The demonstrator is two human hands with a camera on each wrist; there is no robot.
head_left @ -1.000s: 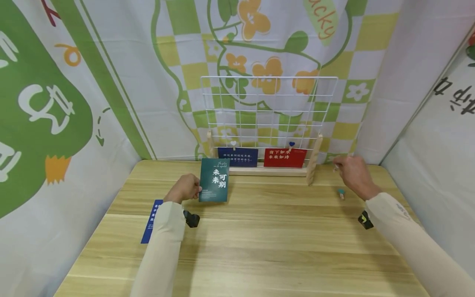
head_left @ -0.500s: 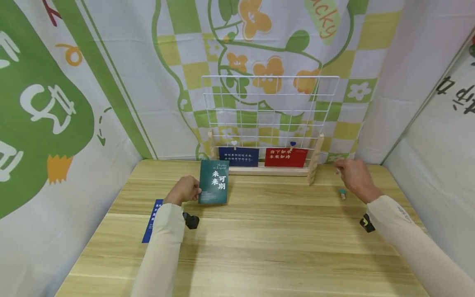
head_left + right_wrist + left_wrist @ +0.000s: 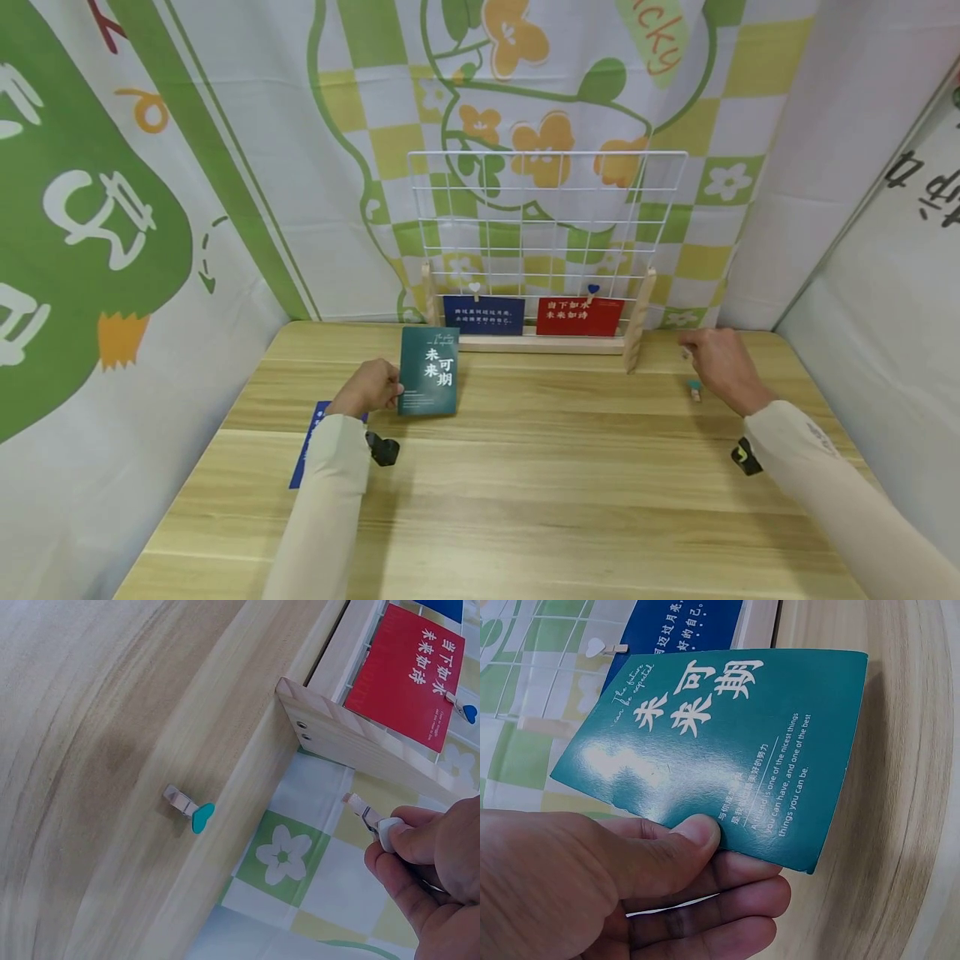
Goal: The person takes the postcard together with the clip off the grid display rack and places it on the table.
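Observation:
My left hand (image 3: 369, 388) pinches a green card (image 3: 428, 371) by its left edge between thumb and fingers, holding it upright in front of the rack. White lettering covers its face in the left wrist view, where the thumb (image 3: 697, 831) presses on the front. At the right, my right hand (image 3: 722, 367) pinches a small wooden clothespin (image 3: 366, 814) with a white top, its tip pointing away from the fingers. Below that hand, another clothespin (image 3: 182, 801) with a teal heart lies on the table (image 3: 555, 500).
A white wire grid rack (image 3: 547, 152) stands at the back on a wooden base. Clipped low on it are a blue card (image 3: 483, 316) and a red card (image 3: 579, 317). A second blue card (image 3: 307, 446) lies partly under the left sleeve. Patterned curtains enclose the table.
The green card and left hand have shifted slightly left and down in the head view. My right hand stays nearly in place, still pinching the white-topped clothespin.

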